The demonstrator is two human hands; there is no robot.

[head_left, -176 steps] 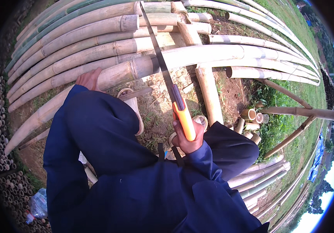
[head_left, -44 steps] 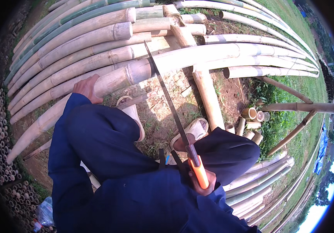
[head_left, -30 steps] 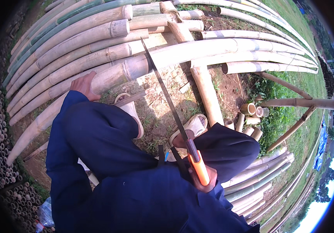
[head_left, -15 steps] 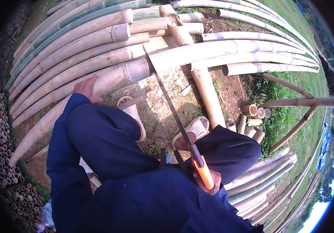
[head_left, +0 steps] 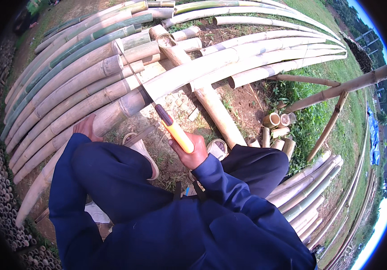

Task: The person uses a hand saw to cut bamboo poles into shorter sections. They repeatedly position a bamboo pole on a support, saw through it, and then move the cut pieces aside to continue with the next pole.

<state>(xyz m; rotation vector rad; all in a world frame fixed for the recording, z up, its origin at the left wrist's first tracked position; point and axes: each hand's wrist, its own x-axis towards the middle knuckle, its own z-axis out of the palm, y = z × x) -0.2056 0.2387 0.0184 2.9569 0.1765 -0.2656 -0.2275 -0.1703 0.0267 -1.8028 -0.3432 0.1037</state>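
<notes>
My right hand (head_left: 192,150) is wrapped round the orange-and-yellow handle of a hand saw (head_left: 178,135). The saw's long thin blade lies across a thick bamboo pole (head_left: 112,116), just beyond a dark-banded joint, and its tip reaches out over the neighbouring poles. Whether the teeth have bitten into the wall I cannot tell. To the left, my left hand (head_left: 87,128) grips the same pole near my knee. Under the pole's right part runs a bamboo crosspiece (head_left: 216,110), slanting toward my right knee.
Several bamboo poles (head_left: 76,76) lie side by side at the left. Short cut bamboo pieces (head_left: 272,120) sit by the grass at right, near a propped bamboo frame (head_left: 337,90). Stacked bamboo ends (head_left: 0,189) line the far left. More poles (head_left: 301,193) lie right of my knee.
My right hand has pushed the saw forward and left, from near my lap up to the pole, so the handle is now close to it. My left hand keeps its hold. The view has shifted somewhat.
</notes>
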